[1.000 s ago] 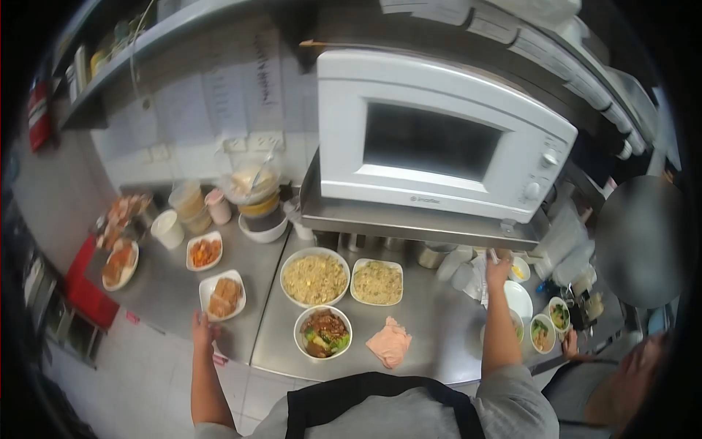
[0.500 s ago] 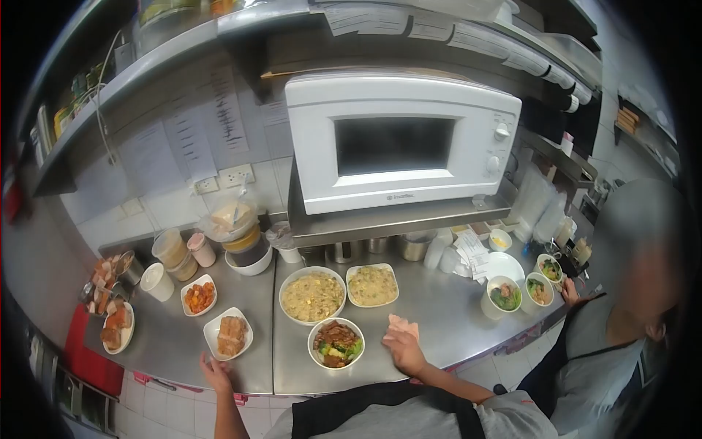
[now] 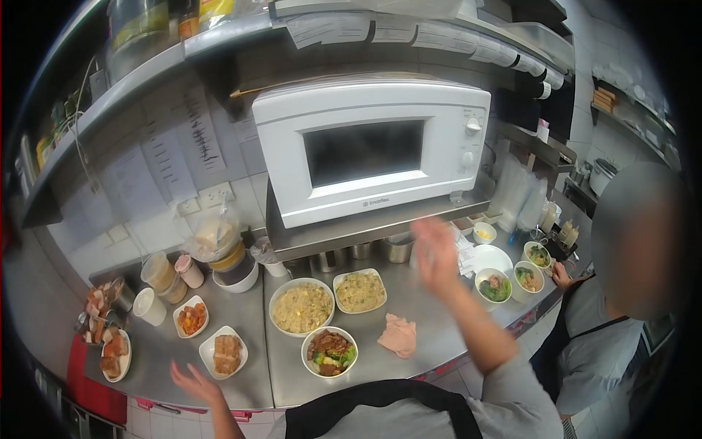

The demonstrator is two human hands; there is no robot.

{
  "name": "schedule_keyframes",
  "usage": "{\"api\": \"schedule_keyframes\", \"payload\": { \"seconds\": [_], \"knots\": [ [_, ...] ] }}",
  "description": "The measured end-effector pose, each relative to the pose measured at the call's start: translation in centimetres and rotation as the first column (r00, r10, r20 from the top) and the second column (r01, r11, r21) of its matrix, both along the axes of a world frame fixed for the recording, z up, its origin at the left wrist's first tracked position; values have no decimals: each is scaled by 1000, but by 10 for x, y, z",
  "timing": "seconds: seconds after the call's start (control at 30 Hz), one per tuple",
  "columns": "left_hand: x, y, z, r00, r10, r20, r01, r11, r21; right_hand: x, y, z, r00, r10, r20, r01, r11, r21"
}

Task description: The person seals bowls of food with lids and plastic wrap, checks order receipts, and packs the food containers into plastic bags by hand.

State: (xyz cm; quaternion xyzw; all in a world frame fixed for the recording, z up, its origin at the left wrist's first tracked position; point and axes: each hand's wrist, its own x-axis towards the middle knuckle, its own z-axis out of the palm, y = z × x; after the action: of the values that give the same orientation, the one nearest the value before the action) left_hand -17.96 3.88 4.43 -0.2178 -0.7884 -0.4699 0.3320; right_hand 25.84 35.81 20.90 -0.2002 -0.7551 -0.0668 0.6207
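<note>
My left hand (image 3: 196,383) hovers at the counter's front edge with its fingers apart and nothing in them. Just beyond it sits a white square dish (image 3: 208,353) holding a browned, sliced block of food (image 3: 227,354). My right hand (image 3: 436,256) is raised over the counter below the microwave, its fingers smeared by motion. A pink cloth (image 3: 397,336) lies crumpled on the steel, apart from both hands. Left of the cloth stands a round bowl of meat and greens (image 3: 330,352). Behind that bowl are a round bowl of fried rice (image 3: 301,306) and a square dish of fried rice (image 3: 360,290).
A white microwave (image 3: 369,150) stands on a raised shelf. To the right are a white plate (image 3: 493,259), a receipt (image 3: 466,254) and several bowls with greens (image 3: 493,285). A co-worker's hand (image 3: 561,275) rests by them. Stacked tubs (image 3: 164,276) stand at the left.
My right hand has let go of the pink cloth and lifted up and away from it. My left hand has shifted slightly left. The whole view has turned a little to the right.
</note>
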Motion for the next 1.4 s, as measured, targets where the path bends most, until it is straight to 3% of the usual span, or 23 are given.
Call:
{"api": "schedule_keyframes", "payload": {
  "seconds": [0.03,0.07,0.1,0.13,0.2,0.27,0.33,0.4,0.5,0.6,0.87,0.97,1.07,1.1,1.17,1.2,1.3,1.33,1.4],
  "knots": [
    [16,21,54,988,-136,-70,142,986,92,6,2,60,989,-120,85,105,981,163],
    [15,38,96,958,-188,-216,195,981,12,-3,-1,116,997,-56,45,45,976,212],
    [37,63,160,836,-484,-260,530,835,147,-12,11,154,998,-30,46,18,968,248],
    [46,83,207,753,-537,-380,600,798,62,-24,21,188,999,-40,37,26,946,322],
    [95,118,305,563,-551,-616,569,799,-195,-53,56,239,1000,7,13,-11,919,393],
    [151,165,385,356,-637,-683,629,704,-329,-82,83,266,999,28,-21,-19,934,357],
    [181,217,429,304,-694,-653,620,664,-417,-102,100,278,999,-2,-40,16,937,349],
    [188,281,459,307,-621,-721,509,747,-427,-113,108,286,999,-14,-43,29,930,366],
    [189,336,481,368,-538,-759,396,829,-396,-120,112,291,1000,-11,14,5,934,358],
    [183,350,485,334,-421,-844,297,896,-330,-122,115,291,998,-65,18,53,919,391],
    [170,344,481,283,-335,-899,201,937,-286,-123,110,286,983,-172,-70,185,940,288],
    [178,337,479,357,-311,-881,125,950,-285,-125,110,285,971,-219,-95,237,937,257],
    [186,332,477,425,-310,-851,97,950,-298,-120,102,282,963,-239,-125,268,892,364],
    [189,332,476,448,-319,-835,98,946,-308,-117,99,280,982,-160,-98,186,901,393],
    [186,335,475,434,-326,-840,162,945,-284,-107,93,275,999,-1,-37,18,897,441],
    [183,336,474,427,-331,-841,194,942,-272,-101,91,268,1000,-2,-27,14,886,464],
    [180,337,471,625,-471,-622,426,874,-234,-74,95,249,999,-49,-19,52,862,504],
    [178,338,473,632,-631,-450,605,764,-223,-60,102,242,995,-91,-31,94,863,497],
    [173,341,479,476,-876,-81,873,482,-81,-30,118,232,981,-176,-81,194,866,462]
  ]
}}
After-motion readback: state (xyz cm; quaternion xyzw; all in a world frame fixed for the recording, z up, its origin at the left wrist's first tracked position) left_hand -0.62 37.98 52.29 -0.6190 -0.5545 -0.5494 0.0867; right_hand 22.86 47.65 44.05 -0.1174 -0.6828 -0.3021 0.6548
